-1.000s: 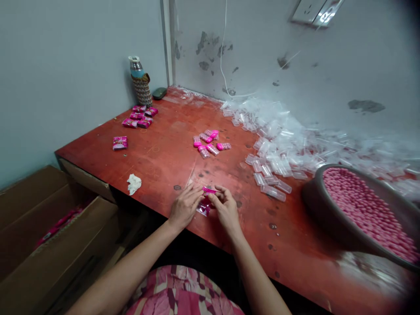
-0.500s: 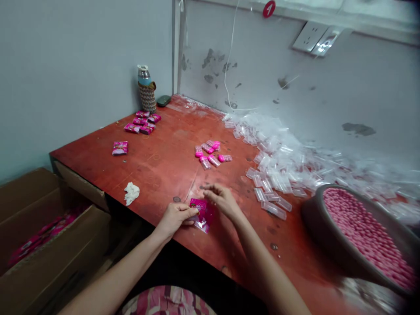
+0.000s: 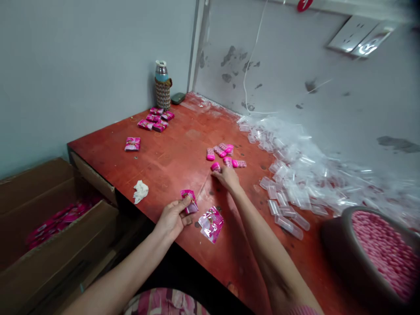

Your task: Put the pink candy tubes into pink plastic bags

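Observation:
Near the table's front edge, my left hand [image 3: 175,216] pinches a pink printed packet [image 3: 189,201]. To its right, flat pink and clear packets [image 3: 212,224] lie on the red table [image 3: 183,153]. My right hand [image 3: 227,178] has its fingers closed on a small pink-capped tube [image 3: 215,167] at the front of a group of filled tubes [image 3: 224,150]. The underside of that tube is hidden by my fingers.
Clear empty tubes [image 3: 295,175] are heaped along the wall. A bowl of pink beads [image 3: 383,249] stands at the right. Pink packs [image 3: 153,119] lie by a bottle [image 3: 162,89]. A crumpled tissue [image 3: 141,191] and a cardboard box [image 3: 55,258] are at the left.
My right hand has reached forward to the filled tubes and closed on one. Flat packets now lie on the table, apart from the packet in my left hand. The view has shifted left.

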`<state>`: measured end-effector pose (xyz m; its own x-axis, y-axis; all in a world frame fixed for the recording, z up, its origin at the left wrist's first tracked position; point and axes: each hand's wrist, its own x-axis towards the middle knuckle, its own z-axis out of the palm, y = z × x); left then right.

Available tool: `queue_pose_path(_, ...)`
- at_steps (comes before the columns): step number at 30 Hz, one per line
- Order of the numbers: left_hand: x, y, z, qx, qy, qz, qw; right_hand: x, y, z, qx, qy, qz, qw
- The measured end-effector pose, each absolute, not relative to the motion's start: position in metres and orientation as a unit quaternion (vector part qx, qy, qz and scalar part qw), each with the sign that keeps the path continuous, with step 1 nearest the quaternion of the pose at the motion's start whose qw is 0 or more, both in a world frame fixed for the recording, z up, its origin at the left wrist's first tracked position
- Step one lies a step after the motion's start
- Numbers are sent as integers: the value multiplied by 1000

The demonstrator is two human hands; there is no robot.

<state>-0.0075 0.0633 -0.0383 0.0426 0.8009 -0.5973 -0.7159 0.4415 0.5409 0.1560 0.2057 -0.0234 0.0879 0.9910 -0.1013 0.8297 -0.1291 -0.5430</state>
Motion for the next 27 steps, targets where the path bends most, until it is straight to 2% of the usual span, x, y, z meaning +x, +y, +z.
queue_pose_path(4,-2,70,-40,-25,419,573,704,161,129,-22,-653,-651,313,227)
queue_pose_path(6,3,70,-42,-42,400,581,707,158,81,-22,-577,-577,469,336)
queue_pose_path(8,9,70,-43,-44,391,577,716,153,41,-23,-552,-505,539,387)
queue_pose_path(12,26,67,-40,-33,387,571,723,140,4,-28,-574,-483,522,406)
queue_pose_path(22,48,51,-29,71,363,546,752,136,5,-29,-566,-429,531,463)
queue_pose_path(27,48,49,-22,166,361,538,744,139,5,-30,-554,-436,537,463)
